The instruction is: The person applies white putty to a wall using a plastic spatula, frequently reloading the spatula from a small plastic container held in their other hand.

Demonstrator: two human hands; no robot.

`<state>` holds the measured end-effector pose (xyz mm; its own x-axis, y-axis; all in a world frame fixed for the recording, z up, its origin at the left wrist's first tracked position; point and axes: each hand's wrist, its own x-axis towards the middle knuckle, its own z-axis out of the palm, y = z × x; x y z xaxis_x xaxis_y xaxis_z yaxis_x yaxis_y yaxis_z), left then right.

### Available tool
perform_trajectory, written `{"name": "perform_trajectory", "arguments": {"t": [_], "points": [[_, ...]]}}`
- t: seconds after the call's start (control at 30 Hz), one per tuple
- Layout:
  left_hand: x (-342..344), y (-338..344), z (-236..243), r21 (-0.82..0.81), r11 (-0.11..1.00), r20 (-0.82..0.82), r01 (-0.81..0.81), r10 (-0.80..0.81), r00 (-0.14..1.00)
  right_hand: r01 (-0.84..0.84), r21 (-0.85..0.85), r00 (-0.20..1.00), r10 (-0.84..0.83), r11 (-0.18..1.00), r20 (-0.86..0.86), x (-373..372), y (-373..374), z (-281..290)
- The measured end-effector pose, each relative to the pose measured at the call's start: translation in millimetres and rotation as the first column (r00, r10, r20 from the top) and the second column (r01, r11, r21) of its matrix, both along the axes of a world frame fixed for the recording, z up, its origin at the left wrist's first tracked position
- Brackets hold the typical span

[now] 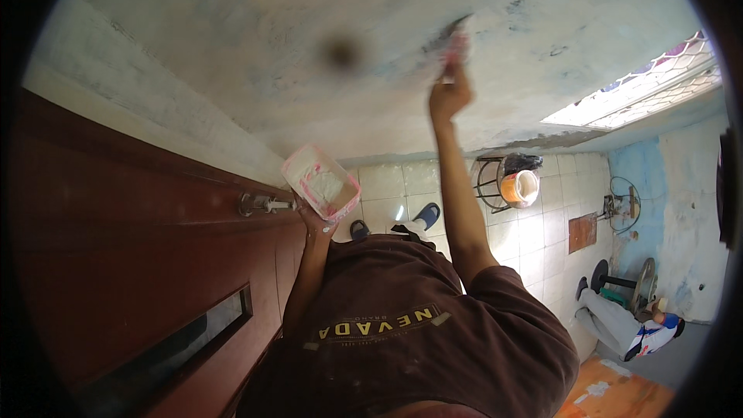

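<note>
My right hand [450, 99] is raised at arm's length and closed around the handle of a putty knife [458, 45]. The knife's handle looks pinkish red and its dark blade lies at the wall; motion blurs both. Patchy grey-white plaster with dark marks covers the wall [371, 101]. Lower, near the door, my left hand [316, 220] grips a rectangular plastic tub [350, 173] from its side and underneath. White putty [321, 184] lies inside the tub, and pink smears streak its walls and rim. White flecks stick to my left fingers.
Close on my left is a reddish-brown door [155, 186] with a metal handle [259, 203]. A round-topped stool [487, 184], an orange-and-white bucket [521, 187] and a black plastic bag [523, 162] stand by the wall. A grilled window [642, 85] is at right; another person [619, 329] sits beyond.
</note>
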<state>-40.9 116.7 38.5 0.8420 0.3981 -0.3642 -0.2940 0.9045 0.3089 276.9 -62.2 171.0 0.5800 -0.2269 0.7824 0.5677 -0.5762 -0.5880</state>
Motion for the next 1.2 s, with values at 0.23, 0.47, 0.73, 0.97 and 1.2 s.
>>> {"name": "perform_trajectory", "arguments": {"t": [0.23,0.47,0.73,0.97,1.2], "points": [[-2,-5,3,0.127,0.984,0.105,0.125,-0.139,0.985,-0.755,-0.301,0.603,0.436,0.582,-0.668,-97,39,-154],[-4,0,-33,-0.163,0.984,0.137,0.070,-0.047,0.989,-0.439,-0.257,0.896,0.401,0.861,-0.189,24,-73,-24],[-7,-7,-44,0.170,0.985,0.066,0.025,-0.037,0.997,0.011,0.142,0.960,-0.050,0.990,0.274,33,-144,168],[28,-36,-16,0.334,0.939,0.059,0.081,-0.107,0.993,-0.190,-0.362,0.980,0.156,0.913,-0.121,-15,-40,-136],[41,-74,-10,0.221,0.970,0.074,0.098,-0.117,0.990,-0.631,-0.240,0.641,0.321,0.737,-0.697,-36,-98,-203]]}}
